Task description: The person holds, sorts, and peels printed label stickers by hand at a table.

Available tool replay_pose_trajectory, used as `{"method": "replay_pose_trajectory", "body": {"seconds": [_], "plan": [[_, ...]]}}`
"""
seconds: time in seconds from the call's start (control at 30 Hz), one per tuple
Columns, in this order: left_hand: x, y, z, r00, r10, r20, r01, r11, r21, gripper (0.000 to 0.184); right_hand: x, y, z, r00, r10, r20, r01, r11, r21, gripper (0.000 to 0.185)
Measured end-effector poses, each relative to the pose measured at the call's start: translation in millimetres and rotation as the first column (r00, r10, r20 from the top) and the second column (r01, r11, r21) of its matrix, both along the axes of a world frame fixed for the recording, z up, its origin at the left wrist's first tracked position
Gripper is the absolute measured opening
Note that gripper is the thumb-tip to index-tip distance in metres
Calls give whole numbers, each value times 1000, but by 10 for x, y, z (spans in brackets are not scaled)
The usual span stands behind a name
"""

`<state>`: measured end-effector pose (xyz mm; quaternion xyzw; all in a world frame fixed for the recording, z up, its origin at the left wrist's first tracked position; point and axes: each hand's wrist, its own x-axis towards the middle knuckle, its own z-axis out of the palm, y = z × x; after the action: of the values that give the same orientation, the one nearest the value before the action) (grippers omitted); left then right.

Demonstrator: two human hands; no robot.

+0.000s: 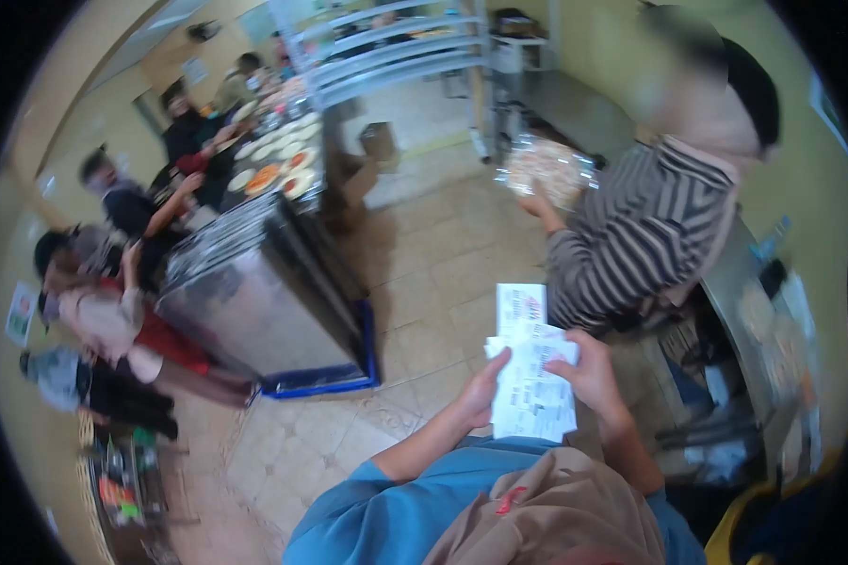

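Both hands close on a stack of printed paper slips [537, 395] in front of the wearer's blue garment [410, 485]: the left hand [481, 393] pinches the left edge, thumb uppermost, and the right hand [594, 375] grips the right edge, its thumb lying across the printed face. 1 slip juts out beyond the far end; the exact count and wording cannot be read. Judged from this grip, the step in hand is going through the slips; the next move calls for 1 thumb to part a single slip while the other hand secures the rest. Beyond, at right, a person in a striped top [645, 212] holds a clear-wrapped package [548, 171]. At left, grey panels [254, 292] stand on a blue base [325, 386]. Farther off lie round, flat pieces [292, 151], then a pale rack [396, 68].
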<state>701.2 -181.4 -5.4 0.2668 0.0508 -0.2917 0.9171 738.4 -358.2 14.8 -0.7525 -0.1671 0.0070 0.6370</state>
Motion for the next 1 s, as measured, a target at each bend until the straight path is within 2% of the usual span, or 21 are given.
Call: {"method": "replay_pose_trajectory", "body": {"seconds": [0.07, 0.1, 0.13, 0.2, 0.33, 0.43, 0.5, 0.53, 0.63, 0.67, 0.73, 0.83, 0.9, 1.0], "plan": [[-11, 6, -69, 998, -65, 24, 67, 995, -75, 60, -31, -77, 81, 991, 52, -123, -54, 998, -15, 26], [-5, -16, -55, 998, -54, -14, 54, 998, -30, 59, -18, -114, -2, 987, 62, -151, -42, 990, 133, 23], [-5, -29, -75, 999, -37, -7, 36, 996, -80, 56, -18, -102, -61, 979, 67, -190, -12, 962, 273, 19], [-9, -21, -51, 998, -61, 1, 61, 994, -94, 53, -48, 2, -16, 985, -88, -147, 138, 916, 377, 15], [-13, -88, -203, 997, -33, 63, 31, 999, 22, 51, -69, -116, -148, 971, 8, -240, 92, 912, 401, 15], [7, -97, -95, 995, -65, 71, 69, 996, -52, 50, -38, -162, -73, 978, -34, -207, 108, 927, 359, 16], [33, -63, -106, 996, -88, 11, 89, 978, -188, 49, -17, -176, 50, 981, -71, -179, 127, 937, 325, 17], [31, -47, -119, 996, -89, 8, 89, 978, -189, 49, -19, -181, 85, 981, -72, -183, 129, 937, 324, 17], [43, -14, -92, 995, -83, 53, 92, 977, -192, 50, -6, -223, 232, 988, -50, -148, 102, 926, 364, 20], [34, -9, -62, 995, -88, 57, 95, 987, -131, 51, -18, -207, 310, 987, -54, -148, 105, 926, 362, 20], [19, -20, -43, 994, -94, 61, 98, 993, -69, 52, -38, -126, 442, 988, 36, -151, 51, 840, 541, 21], [-22, -138, -71, 984, -148, 101, 156, 984, -83, 53, 46, -180, 251, 987, 48, -154, 38, 859, 511, 24], [-37, -199, -50, 979, -165, 116, 196, 913, -357, 55, 84, -173, 111, 988, -13, -153, 76, 907, 414, 23], [-50, -250, -85, 983, -154, 99, 180, 908, -379, 57, 20, -112, 41, 994, -51, -95, 83, 925, 370, 25]]}}
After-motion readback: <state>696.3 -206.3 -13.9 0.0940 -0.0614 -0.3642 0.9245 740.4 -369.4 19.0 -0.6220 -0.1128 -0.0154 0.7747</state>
